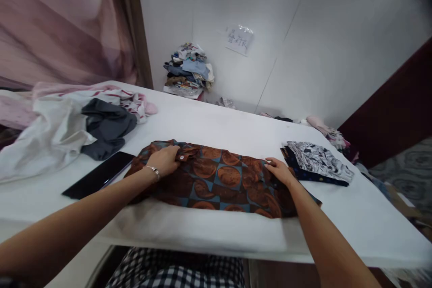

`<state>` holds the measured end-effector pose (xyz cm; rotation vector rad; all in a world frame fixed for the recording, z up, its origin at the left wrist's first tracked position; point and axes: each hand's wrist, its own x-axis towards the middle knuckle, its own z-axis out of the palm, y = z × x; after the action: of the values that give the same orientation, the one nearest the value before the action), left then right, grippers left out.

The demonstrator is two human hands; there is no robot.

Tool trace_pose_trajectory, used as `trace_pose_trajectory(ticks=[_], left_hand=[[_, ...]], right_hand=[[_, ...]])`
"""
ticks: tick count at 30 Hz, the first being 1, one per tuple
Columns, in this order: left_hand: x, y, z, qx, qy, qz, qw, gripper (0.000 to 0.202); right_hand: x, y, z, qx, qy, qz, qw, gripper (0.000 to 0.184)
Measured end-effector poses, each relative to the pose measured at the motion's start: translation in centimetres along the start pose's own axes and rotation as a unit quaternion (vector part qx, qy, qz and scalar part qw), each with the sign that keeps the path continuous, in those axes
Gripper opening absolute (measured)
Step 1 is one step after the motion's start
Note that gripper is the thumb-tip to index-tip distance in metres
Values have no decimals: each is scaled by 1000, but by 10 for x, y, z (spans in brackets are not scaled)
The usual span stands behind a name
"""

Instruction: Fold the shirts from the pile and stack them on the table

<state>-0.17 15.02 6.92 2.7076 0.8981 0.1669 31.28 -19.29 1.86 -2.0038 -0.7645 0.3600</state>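
In my head view, the shirt (232,180), brown with blue squares and orange-brown rounds, lies in a long flat bundle on the white table (216,126), under and between my two hands. My left hand (164,160) rests at its upper left part, fingers bent down onto the cloth just beside a pale button (182,158); I cannot tell whether they pinch the fabric or only press it. A bracelet (153,172) circles that wrist. My right hand (279,171) touches the shirt near its other end, fingers loosely spread and reaching inward over the upper edge; whether it grips any cloth I cannot tell. Just beyond and to the right of my right hand sits a folded stack (317,162), a black-and-white patterned piece on top and dark blue beneath. Left of my left hand, a black board (99,176) lies flat, its near side partly behind my forearm. Farther out past it are a grey cloth (108,128) and a white cloth (54,137), both crumpled. Well beyond my hands, a tall heap (189,69) of clothes stands by the wall (209,0), which bears a paper sign (239,39).
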Motion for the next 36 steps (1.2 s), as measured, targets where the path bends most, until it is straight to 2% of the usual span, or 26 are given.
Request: trace_pose_trajectory(ticks=[3, 6, 9, 12, 14, 17, 19, 23, 26, 28, 30, 32, 36], left_hand=[[10, -8, -7, -144, -19, -87, 986, 28], [17, -19, -13, -287, -53, -147, 945, 32], [14, -32, -11, -307, -103, -181, 929, 40], [8, -47, -11, -287, -147, -211, 923, 50], [6, -56, -16, -218, -150, -205, 942, 53], [7, -66, -30, -23, -81, -150, 985, 55], [12, -68, -40, 68, -27, -122, 990, 58], [33, -57, -40, 89, 5, -45, 995, 61], [52, -39, -26, 77, -11, 25, 997, 59], [61, -28, -15, 74, -35, 45, 996, 52], [66, -24, -10, 78, -51, 31, 995, 42], [65, -29, -12, 89, -48, -14, 995, 38], [53, -57, -28, 108, -44, -113, 987, 44]], right_hand=[[-1, 1, -1, -13, 12, 7, 1000, 29], [0, 3, -5, -32, 45, 5, 998, 29], [0, 5, -6, -34, 44, 7, 998, 31], [0, 8, -4, -39, 39, 18, 998, 32], [1, 9, -3, -59, 48, 24, 997, 32], [3, 11, -3, -95, 68, 14, 993, 31], [4, 13, -3, -114, 79, 0, 990, 31], [7, 17, -2, -128, 106, -11, 986, 34], [9, 19, 0, -166, 101, -11, 981, 37], [9, 21, 0, -217, 82, -32, 972, 36], [8, 23, -2, -272, 61, -56, 959, 30], [5, 26, -4, -308, 47, -60, 948, 25], [0, 31, -7, -320, 41, -39, 946, 25]])
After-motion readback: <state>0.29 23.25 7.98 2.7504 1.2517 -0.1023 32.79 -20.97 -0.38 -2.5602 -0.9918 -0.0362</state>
